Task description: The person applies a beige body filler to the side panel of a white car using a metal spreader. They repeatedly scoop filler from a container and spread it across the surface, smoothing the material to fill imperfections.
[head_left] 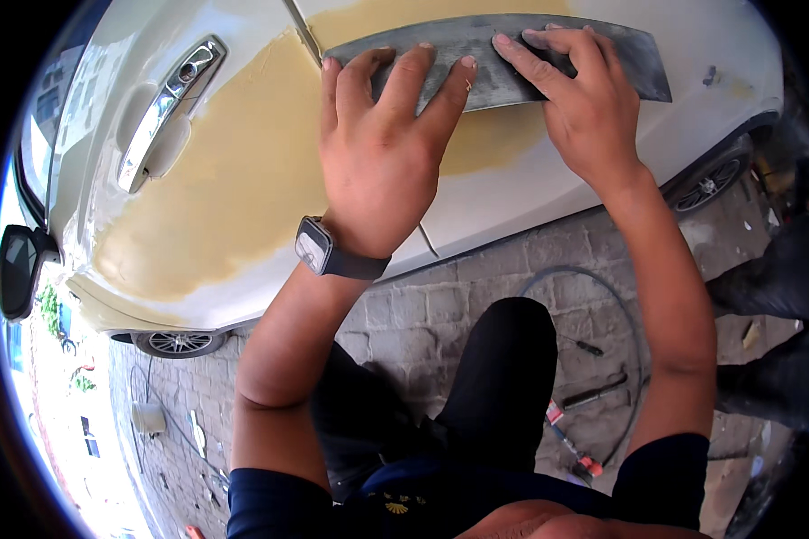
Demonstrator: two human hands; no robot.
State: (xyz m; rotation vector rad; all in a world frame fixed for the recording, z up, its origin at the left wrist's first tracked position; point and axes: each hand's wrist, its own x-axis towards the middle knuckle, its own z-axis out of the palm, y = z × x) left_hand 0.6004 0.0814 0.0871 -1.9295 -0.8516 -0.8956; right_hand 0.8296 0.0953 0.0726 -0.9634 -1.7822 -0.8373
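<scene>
A long, thin, grey sanding board [494, 83] lies against the side of a white car [512, 198], slightly bowed along its length. My left hand [382, 162] presses on its left half, fingers spread over the face. Farther right, my right hand [593, 112] holds the same board with its fingers partly bent and pale dust on the tips. Around and below the board spreads a tan filler patch [234, 171] that crosses the seam between two door panels. What lies beneath the board is hidden.
A chrome door handle [173, 112] sits left of my left hand. Below are grey paving [404, 314], a dark hose [625, 305] and a red-ended tool [589, 465]. Another person's dark-trousered legs [773, 332] stand at right. A white bucket [148, 418] is at lower left.
</scene>
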